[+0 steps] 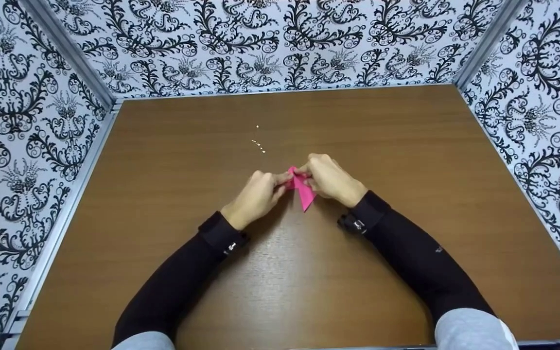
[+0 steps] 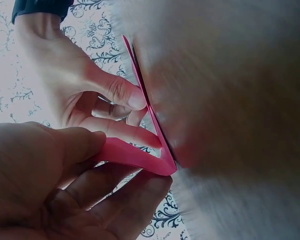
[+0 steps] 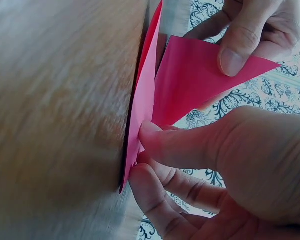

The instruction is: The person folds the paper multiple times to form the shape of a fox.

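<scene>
A folded piece of pink paper (image 1: 305, 198) stands on the table between the two hands, one part lying low along the surface and another raised. My left hand (image 1: 255, 197) pinches the raised flap (image 3: 200, 75) between thumb and fingers, as the right wrist view shows. On the other side, my right hand (image 1: 333, 181) holds the paper near the fold, its thumb (image 3: 175, 142) on the low part and its fingers curled close by. In the left wrist view the two parts of the pink paper (image 2: 140, 157) meet in a sharp crease. Fingers cover some of the fold.
Several tiny white bits (image 1: 259, 145) lie on the brown wooden table (image 1: 187, 131) beyond the hands. Patterned black-and-white panels (image 1: 241, 43) with metal edging stand at the back and both sides. Dark bands with small devices (image 1: 358, 224) sit on both wrists.
</scene>
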`<state>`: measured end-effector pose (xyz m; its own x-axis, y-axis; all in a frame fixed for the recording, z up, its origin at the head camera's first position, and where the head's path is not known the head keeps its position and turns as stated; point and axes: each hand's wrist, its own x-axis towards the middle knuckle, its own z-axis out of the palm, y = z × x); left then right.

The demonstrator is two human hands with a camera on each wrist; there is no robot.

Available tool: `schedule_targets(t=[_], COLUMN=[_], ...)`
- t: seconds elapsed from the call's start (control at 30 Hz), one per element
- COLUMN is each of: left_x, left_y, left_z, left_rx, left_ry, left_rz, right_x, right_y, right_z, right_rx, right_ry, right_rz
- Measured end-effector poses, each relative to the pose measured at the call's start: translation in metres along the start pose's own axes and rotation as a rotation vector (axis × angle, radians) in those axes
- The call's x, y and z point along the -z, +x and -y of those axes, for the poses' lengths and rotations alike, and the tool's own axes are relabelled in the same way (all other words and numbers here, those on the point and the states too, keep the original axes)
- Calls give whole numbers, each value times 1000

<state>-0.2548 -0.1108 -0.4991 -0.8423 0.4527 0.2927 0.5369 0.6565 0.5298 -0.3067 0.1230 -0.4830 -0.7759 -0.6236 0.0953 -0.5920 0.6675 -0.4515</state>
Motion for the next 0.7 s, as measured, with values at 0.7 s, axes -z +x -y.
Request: schedule_targets(t=[0.7], left_x=[1], left_y=[-1], left_z=[-9], left_rx=[-122], left_ry=[248], left_rz=[133], right_x=[-3], right_y=[0], right_z=[-5], right_rx=[31], right_ry=[16], right_rz=[-69])
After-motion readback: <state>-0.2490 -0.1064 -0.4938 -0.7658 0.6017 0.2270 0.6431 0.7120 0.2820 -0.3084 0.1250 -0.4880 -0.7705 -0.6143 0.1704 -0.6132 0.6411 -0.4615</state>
